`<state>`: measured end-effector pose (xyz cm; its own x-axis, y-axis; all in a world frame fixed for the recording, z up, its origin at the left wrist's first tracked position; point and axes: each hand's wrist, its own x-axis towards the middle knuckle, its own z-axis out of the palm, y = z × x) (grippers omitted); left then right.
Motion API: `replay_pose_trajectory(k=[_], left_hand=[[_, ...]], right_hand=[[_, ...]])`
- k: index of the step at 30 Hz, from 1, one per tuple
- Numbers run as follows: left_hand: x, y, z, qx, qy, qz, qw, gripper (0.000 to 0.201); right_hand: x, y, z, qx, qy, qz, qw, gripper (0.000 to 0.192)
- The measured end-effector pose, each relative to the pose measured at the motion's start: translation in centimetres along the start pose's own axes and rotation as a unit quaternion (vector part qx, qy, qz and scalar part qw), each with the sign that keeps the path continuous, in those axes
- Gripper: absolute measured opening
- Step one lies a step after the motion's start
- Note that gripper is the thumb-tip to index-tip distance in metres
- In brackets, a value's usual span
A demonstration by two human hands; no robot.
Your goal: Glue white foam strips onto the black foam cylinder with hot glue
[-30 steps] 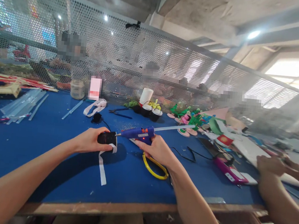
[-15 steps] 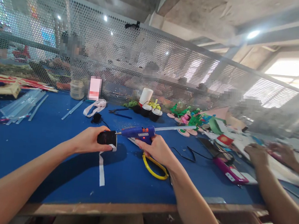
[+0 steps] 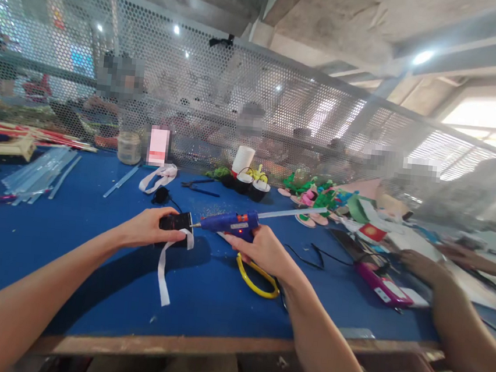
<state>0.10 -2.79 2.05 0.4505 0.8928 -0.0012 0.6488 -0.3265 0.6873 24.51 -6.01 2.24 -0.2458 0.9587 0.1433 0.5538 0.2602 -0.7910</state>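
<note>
I read the glue gun [image 3: 229, 223] as the landmark. Right hand [image 3: 263, 250] is wrapped round its grip, fingers closed, nozzle pointing left. At the nozzle tip sits one black block [image 3: 175, 221], pinched in my left hand [image 3: 147, 229], thumb over its near face.

One white ribbon [image 3: 163, 265] hangs from the block, below and left of the gun, its end lying on the blue table [image 3: 72, 233].

Handling, by judgement: block looks small, light and rigid, best held by the end away from the nozzle. Ribbon is limp and will trail. Nozzle is probably hot, since a red lamp glows on the gun; hold by the grip only.

Count: one gun, one glue stick out of its back, one block, one ribbon. One yellow loop [image 3: 257, 276] lies just below the gun. A co-worker's hand [image 3: 416, 263] is well right of it.
</note>
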Motion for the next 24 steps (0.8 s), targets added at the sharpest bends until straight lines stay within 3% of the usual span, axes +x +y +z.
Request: replay_pose_trajectory(k=[8,15,24], left_hand=[[0.02,0.12,-0.04,-0.032,-0.005,-0.028,0.999,0.051],[-0.29,0.42,0.36,0.094,0.046,0.058,0.993,0.048],[-0.43,0.68,0.65,0.126,0.061,0.110,0.984,0.048]], right_hand=[[0.06,0.33,-0.12,-0.004,-0.011,0.003,1.000,0.033],[0.21,0.33,-0.07,0.007,0.002,0.009,1.000,0.033],[0.34,0.45,-0.09,0.032,0.007,0.027,0.999,0.035]])
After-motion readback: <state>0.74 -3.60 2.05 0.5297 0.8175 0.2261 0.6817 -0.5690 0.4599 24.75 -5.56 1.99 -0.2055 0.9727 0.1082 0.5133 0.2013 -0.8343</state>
